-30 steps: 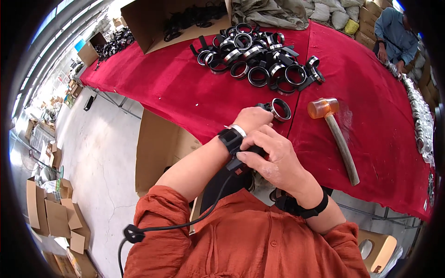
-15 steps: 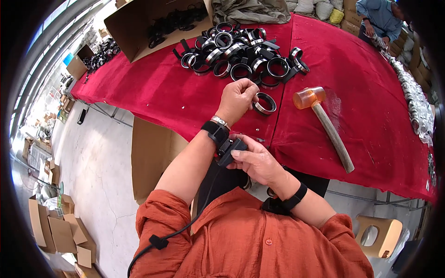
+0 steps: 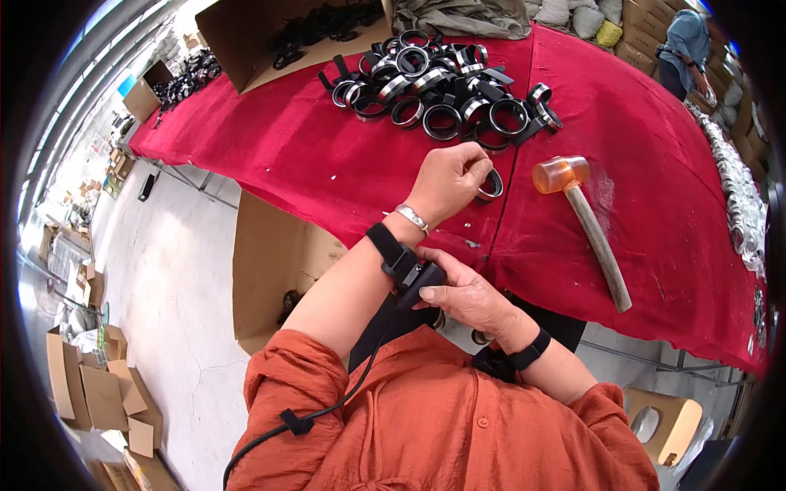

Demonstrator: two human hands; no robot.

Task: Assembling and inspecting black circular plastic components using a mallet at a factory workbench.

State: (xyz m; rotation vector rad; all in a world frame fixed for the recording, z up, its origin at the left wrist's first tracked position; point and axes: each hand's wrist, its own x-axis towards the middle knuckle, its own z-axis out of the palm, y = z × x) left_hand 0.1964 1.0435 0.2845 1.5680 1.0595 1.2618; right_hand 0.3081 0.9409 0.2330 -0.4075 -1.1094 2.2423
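Note:
My left hand [image 3: 450,180] reaches over the red tablecloth [image 3: 311,155] and pinches a black and silver ring clamp [image 3: 491,185] that rests on the cloth. My right hand [image 3: 463,290] lies across my left forearm, its fingers on a small black device [image 3: 413,278] strapped there with a black band. A cable runs from the device down over my orange sleeve. A hammer [image 3: 585,225] with an orange head and wooden handle lies just right of the clamp. A heap of similar ring clamps [image 3: 442,86] sits farther back on the table.
An open cardboard box [image 3: 270,33] with black parts stands at the table's back left. Another person [image 3: 684,49] works at the far right, beside a row of shiny metal parts [image 3: 741,204]. A cardboard sheet [image 3: 270,262] leans under the table; flattened boxes [image 3: 90,385] lie on the floor.
My left hand has stretched farther forward to the ring clamp and closed its fingers on it. My right hand has stayed on the strapped device on my left forearm.

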